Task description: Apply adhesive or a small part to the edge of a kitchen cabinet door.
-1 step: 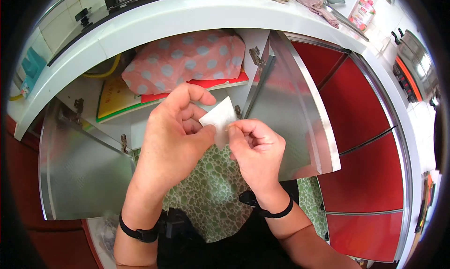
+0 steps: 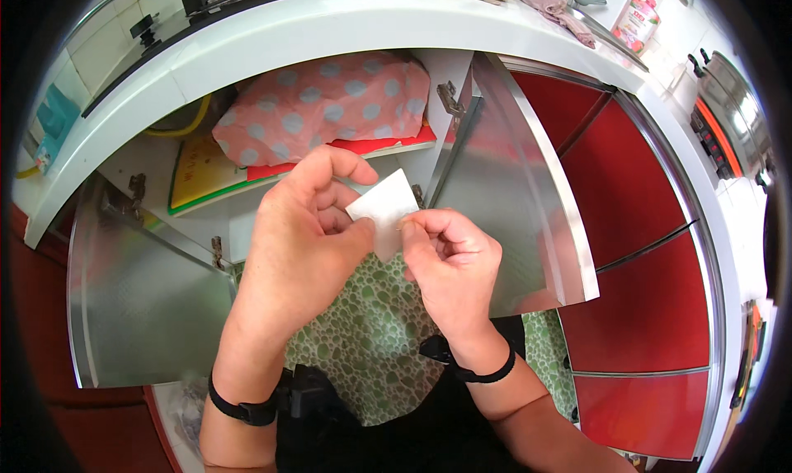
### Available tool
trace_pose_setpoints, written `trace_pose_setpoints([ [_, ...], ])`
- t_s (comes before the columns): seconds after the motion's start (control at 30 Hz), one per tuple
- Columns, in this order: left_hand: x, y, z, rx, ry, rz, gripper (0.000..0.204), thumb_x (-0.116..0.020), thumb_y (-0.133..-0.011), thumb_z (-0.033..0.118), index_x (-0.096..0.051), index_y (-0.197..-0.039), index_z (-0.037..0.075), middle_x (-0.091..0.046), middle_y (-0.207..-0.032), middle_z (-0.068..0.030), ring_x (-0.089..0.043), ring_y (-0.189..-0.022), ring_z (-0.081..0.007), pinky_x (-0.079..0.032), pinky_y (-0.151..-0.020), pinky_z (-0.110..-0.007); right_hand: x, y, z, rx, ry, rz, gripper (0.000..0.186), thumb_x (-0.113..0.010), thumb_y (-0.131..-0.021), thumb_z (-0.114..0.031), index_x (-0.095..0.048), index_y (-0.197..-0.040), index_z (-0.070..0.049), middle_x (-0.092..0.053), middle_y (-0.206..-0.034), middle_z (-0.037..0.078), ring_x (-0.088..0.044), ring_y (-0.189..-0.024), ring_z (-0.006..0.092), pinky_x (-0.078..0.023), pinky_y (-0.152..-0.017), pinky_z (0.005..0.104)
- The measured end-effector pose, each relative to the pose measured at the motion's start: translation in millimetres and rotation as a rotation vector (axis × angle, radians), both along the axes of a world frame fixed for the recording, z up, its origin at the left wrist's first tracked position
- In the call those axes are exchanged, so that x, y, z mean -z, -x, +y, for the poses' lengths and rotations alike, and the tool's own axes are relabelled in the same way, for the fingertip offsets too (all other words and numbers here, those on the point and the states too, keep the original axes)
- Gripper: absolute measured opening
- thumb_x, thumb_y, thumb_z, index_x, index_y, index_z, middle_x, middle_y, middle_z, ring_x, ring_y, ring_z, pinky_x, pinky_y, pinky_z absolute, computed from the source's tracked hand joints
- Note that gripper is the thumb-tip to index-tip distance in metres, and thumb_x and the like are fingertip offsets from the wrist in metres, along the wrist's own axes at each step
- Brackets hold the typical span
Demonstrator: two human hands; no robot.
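Note:
Between my two hands is a small white square piece (image 2: 388,206), thin like paper or a pad; its exact kind does not show. Its left edge is pinched by the thumb and curled fingers of my left hand (image 2: 301,225). The thumb and forefinger of my right hand (image 2: 454,254) grip its right edge. One corner points up, and the lower part looks greyer and thinner. Both hands are held in front of an open cabinet (image 2: 239,225), above the green pebble-patterned floor (image 2: 371,333).
Two frosted cabinet doors stand open, a left door (image 2: 148,300) and a right door (image 2: 520,192). Inside, a pink polka-dot cloth bundle (image 2: 322,106) rests on a shelf. Above runs a white counter (image 2: 330,32) with a stove (image 2: 239,3). Red drawers (image 2: 643,300) are at right.
The white piece has tilted slightly, so its face shows brighter and its tip sits a little further left. Both hands stay nearly in place.

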State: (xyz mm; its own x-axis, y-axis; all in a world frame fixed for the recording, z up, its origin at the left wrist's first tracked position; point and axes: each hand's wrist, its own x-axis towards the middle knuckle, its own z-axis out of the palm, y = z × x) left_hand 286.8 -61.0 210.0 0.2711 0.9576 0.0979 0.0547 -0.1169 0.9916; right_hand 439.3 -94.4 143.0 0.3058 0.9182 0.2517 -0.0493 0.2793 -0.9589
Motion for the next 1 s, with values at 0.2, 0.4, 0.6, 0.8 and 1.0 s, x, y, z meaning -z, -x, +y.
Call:
trace_pose_setpoints([
  [0.2,12.1,1.1,3.9,-0.147,-0.17,0.313,0.014,-0.058,-0.078,-0.009,-0.067,-0.085,-0.001,-0.062,-0.071,0.0001,-0.05,-0.062,-0.0036,-0.039,-0.054,-0.023,6.6,-5.4,-10.2,-0.121,-0.078,0.041,0.004,-0.071,-0.086,0.003,-0.07,-0.09,0.001,-0.064,-0.08,-0.002,-0.054,-0.064,0.0002,-0.044,-0.054,0.0185],
  [0.4,16.1,-24.3,-1.7,-0.171,-0.148,0.307,0.011,-0.056,-0.075,-0.005,-0.065,-0.074,-0.001,-0.057,-0.064,-0.0023,-0.046,-0.056,-0.0057,-0.034,-0.049,-0.027,-28.8,-33.6,-58.7,-0.287,-0.44,-0.468,0.015,-0.074,-0.079,0.004,-0.073,-0.093,-0.002,-0.065,-0.078,0.006,-0.057,-0.054,0.0097,-0.043,-0.047,0.0235],
  [0.6,14.5,-58.3,-40.6,0.038,-0.595,0.117,0.009,-0.067,-0.073,0.0,-0.064,-0.081,-0.002,-0.058,-0.079,-0.0103,-0.057,-0.067,-0.0176,-0.045,-0.059,-0.027,-71.4,-74.1,-104.7,-0.371,-0.474,-0.548,0.017,-0.077,-0.072,0.001,-0.075,-0.089,-0.004,-0.065,-0.078,0.004,-0.061,-0.054,0.0194,-0.049,-0.048,0.029],
  [0.8,19.8,-99.5,-67.8,-0.091,-0.907,0.096,0.051,-0.094,-0.063,0.016,-0.063,-0.1,0.001,-0.059,-0.096,-0.0145,-0.063,-0.074,-0.0277,-0.053,-0.059,-0.035,-92.8,-96.8,-119.2,-0.063,-0.488,-0.611,0.016,-0.076,-0.07,-0.002,-0.074,-0.085,-0.006,-0.064,-0.076,0.004,-0.058,-0.054,0.0162,-0.046,-0.049,0.0281],
  [1.0,23.1,-119.3,-68.5,-0.204,-0.949,0.096,0.041,-0.091,-0.065,0.01,-0.066,-0.097,0.002,-0.059,-0.095,-0.0127,-0.063,-0.072,-0.027,-0.053,-0.057,-0.035,-90.8,-102.6,-109.4,0.141,-0.51,-0.607,0.011,-0.078,-0.075,-0.008,-0.073,-0.085,-0.004,-0.063,-0.076,0.007,-0.058,-0.063,0.0144,-0.045,-0.054,0.0245],
])
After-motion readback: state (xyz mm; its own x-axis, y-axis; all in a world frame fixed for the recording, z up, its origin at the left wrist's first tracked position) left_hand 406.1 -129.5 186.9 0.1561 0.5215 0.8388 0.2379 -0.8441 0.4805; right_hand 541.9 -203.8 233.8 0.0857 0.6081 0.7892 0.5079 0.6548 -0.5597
